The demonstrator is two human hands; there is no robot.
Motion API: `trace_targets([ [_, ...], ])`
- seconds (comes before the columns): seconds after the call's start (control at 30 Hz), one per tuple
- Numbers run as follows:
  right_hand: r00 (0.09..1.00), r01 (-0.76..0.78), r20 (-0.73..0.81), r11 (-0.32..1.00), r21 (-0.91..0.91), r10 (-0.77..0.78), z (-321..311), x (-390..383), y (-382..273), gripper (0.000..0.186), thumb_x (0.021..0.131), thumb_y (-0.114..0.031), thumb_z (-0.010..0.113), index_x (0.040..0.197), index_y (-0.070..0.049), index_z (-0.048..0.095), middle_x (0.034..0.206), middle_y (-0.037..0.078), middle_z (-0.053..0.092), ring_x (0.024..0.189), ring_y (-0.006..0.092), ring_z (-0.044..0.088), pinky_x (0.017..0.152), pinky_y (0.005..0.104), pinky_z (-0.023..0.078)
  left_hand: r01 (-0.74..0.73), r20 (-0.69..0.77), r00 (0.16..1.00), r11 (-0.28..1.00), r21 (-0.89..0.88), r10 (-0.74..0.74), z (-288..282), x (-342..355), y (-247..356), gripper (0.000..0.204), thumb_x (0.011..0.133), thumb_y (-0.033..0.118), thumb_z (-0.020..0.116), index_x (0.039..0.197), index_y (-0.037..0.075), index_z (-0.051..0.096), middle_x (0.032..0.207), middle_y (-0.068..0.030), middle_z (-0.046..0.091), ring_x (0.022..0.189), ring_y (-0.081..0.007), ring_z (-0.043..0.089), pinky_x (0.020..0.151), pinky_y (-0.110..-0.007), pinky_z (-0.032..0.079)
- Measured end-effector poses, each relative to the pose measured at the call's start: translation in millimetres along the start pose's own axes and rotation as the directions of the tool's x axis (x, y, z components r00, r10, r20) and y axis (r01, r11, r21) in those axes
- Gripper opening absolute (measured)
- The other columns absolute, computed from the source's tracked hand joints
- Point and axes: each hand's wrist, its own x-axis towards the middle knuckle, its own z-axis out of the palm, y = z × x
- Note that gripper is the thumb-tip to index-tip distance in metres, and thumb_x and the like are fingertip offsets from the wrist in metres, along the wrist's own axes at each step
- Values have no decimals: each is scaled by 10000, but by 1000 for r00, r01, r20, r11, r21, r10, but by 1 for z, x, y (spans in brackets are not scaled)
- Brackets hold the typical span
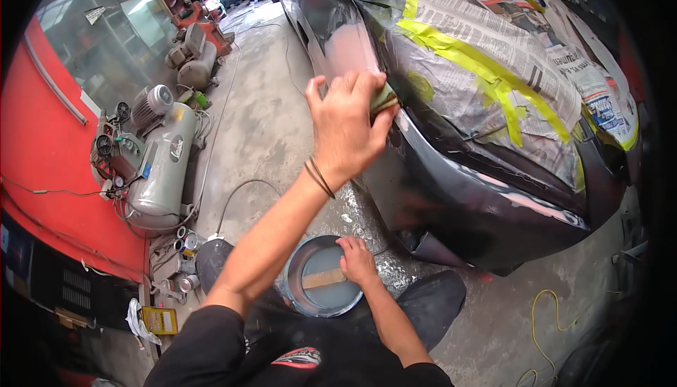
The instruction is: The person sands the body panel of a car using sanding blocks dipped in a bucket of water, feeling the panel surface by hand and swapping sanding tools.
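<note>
My left hand [344, 127] is stretched out and presses a small greenish pad [384, 98] against the side of a dark car body [458, 196]. Part of that panel is dull and pinkish where it has been rubbed. My right hand [357, 260] is low between my knees, in a round bucket of water [300, 260]. Its fingers hold the end of a tan strip [323, 278] lying in the water. Newspaper [493, 48] fixed with yellow tape [486, 69] covers the car above the panel.
A grey air compressor [163, 168] with hoses stands at the left by a red wall [42, 147], and a second compressor [192, 62] is farther back. Small cans [185, 240] and a yellow box [160, 321] lie near my left knee. A yellow cable [543, 316] runs across the wet concrete floor at the right.
</note>
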Motion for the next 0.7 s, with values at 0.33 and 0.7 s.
trace_targets([
  [0.33, 1000, -20, 8, 999, -26, 20, -3, 11, -4, 540, 903, -69, 743, 1431, -138, 657, 1465, 126, 663, 1379, 410, 608, 1144, 530, 576, -6, -57, 998, 990, -144, -2, 4, 34, -47, 425, 934, 259, 879, 1292, 97, 719, 1155, -123, 773, 1127, -354, 720, 1165, -571, 381],
  [0.7, 827, -384, -313, 876, 293, 467, -19, 14, -3, 342, 1020, -27, 703, 1354, -36, 773, 1227, 122, 824, 1042, 199, 775, 923, 355, 611, 178, 946, 190, 938, -297, 263, 51, -378, -90, 475, 969, 406, 801, 1341, 128, 700, 1182, -210, 789, 1088, -416, 798, 957, -559, 626],
])
